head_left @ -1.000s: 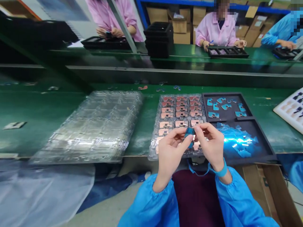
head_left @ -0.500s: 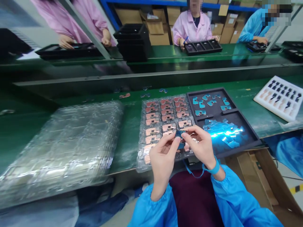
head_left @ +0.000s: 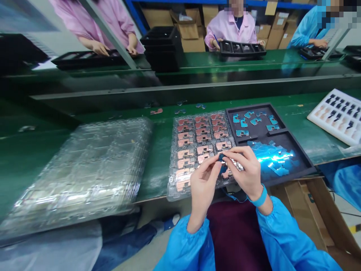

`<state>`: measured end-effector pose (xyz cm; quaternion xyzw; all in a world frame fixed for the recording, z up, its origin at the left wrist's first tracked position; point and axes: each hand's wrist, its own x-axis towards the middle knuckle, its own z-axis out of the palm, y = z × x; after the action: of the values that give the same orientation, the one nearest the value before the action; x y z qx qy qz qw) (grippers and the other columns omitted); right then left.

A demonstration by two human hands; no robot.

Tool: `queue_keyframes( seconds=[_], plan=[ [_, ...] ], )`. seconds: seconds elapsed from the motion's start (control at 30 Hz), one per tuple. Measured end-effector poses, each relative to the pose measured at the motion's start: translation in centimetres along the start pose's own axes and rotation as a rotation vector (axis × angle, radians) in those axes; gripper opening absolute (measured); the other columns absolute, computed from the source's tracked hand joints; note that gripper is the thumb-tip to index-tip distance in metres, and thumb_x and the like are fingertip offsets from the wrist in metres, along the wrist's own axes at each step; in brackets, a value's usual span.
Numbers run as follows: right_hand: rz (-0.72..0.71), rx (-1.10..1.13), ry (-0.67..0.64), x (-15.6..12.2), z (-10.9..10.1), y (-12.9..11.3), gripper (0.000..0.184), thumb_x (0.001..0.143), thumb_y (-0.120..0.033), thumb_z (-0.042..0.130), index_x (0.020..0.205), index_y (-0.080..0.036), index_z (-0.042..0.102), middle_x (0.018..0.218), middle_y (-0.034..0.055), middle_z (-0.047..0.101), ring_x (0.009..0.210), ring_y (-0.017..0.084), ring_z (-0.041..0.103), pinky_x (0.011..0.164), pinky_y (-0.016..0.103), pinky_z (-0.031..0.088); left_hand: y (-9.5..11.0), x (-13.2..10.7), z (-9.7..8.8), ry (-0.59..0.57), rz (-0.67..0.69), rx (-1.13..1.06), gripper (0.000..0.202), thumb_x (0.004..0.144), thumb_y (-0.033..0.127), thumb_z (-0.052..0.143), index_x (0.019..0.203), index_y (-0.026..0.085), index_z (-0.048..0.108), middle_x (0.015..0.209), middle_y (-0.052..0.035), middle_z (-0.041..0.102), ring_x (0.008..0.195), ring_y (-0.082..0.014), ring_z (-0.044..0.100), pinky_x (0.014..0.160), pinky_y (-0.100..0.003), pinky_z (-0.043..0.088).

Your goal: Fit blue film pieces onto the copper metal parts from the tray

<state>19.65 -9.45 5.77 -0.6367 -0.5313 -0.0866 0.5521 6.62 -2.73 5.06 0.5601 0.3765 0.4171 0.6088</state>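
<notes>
Clear tray [head_left: 172, 188] of coppery parts [head_left: 185, 143], black tray [head_left: 259, 131] of blue parts [head_left: 241, 133] and film [head_left: 278, 162], hands [head_left: 203, 183] pinching small dark-blue piece [head_left: 221, 157]

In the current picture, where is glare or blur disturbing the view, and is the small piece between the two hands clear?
Head view: white glare on the blue film pieces in the dark tray; head view: the stacked clear trays look smeared, with bright reflections; head view: the small blue piece between left hand and right hand is partly covered, its details unreadable.
</notes>
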Motion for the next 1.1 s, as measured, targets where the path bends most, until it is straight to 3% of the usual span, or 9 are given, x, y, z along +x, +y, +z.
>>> queue_keyframes(
  seconds=[0.17,0.4,0.53,0.73,0.87,1.0,1.1],
  plan=[
    [-0.118,-0.097,0.037,0.3,-0.4,0.1,0.024,0.105,-0.013,0.07,0.12,-0.028,0.081,0.11,0.0085,0.078,0.1,0.023,0.072,0.081,0.039,0.064,0.4,-0.1,-0.9,-0.186,-0.198,-0.147,0.04,0.088,0.048,0.088,0.124,0.029,0.085,0.136,-0.0078,0.08,0.131,-0.0287,0.073,0.109,-0.035,0.059],
    [-0.191,-0.158,0.052,0.0,-0.7,0.5,0.031,0.1,-0.005,0.072,0.122,-0.027,0.077,0.106,0.007,0.079,0.098,0.022,0.072,0.083,0.038,0.064,0.4,0.0,-1.4,-0.324,-0.352,-0.368,0.045,0.084,0.042,0.094,0.126,0.029,0.085,0.13,-0.0088,0.082,0.127,-0.0299,0.074,0.114,-0.039,0.056],
    [-0.246,-0.242,0.065,-0.3,-0.7,0.7,0.026,0.1,-0.007,0.073,0.12,-0.024,0.076,0.1,0.0065,0.079,0.094,0.021,0.074,0.083,0.037,0.065,-0.2,-0.2,-1.3,-0.291,-0.373,-0.408,0.043,0.081,0.041,0.097,0.121,0.03,0.087,0.129,-0.0079,0.083,0.123,-0.0273,0.076,0.107,-0.033,0.058],
    [-0.42,-0.329,0.044,-1.2,-1.0,1.4,0.035,0.096,-0.005,0.078,0.128,-0.02,0.076,0.101,0.0069,0.081,0.093,0.022,0.076,0.086,0.036,0.067,-0.9,-0.4,-1.0,-0.186,-0.437,-0.471,0.046,0.074,0.04,0.102,0.116,0.029,0.088,0.121,-0.0057,0.084,0.102,-0.0202,0.078,0.089,-0.027,0.06],
    [-0.481,-0.308,-0.001,-1.9,-1.3,1.7,0.038,0.091,-0.006,0.086,0.128,-0.012,0.079,0.105,0.0126,0.082,0.096,0.025,0.077,0.091,0.037,0.068,-0.7,-0.2,-1.0,-0.137,-0.467,-0.525,0.042,0.074,0.036,0.102,0.112,0.027,0.087,0.115,-0.0047,0.085,0.098,-0.0183,0.078,0.09,-0.027,0.06],
    [-0.437,-0.246,-0.038,-2.2,-1.4,1.9,0.045,0.095,-0.01,0.082,0.137,-0.023,0.076,0.112,0.0072,0.083,0.097,0.025,0.079,0.09,0.039,0.071,-0.5,-0.2,-1.0,-0.121,-0.493,-0.555,0.039,0.076,0.034,0.1,0.112,0.027,0.086,0.109,-0.0038,0.085,0.098,-0.0192,0.077,0.09,-0.029,0.061],
    [-0.417,-0.245,-0.08,-2.5,-1.2,2.1,0.036,0.101,-0.016,0.076,0.133,-0.03,0.077,0.114,0.0043,0.083,0.099,0.026,0.081,0.091,0.041,0.073,-0.5,-0.1,-1.0,-0.125,-0.511,-0.591,0.039,0.077,0.033,0.099,0.114,0.029,0.085,0.106,-0.0022,0.084,0.093,-0.0178,0.077,0.085,-0.028,0.06]
  ],
)
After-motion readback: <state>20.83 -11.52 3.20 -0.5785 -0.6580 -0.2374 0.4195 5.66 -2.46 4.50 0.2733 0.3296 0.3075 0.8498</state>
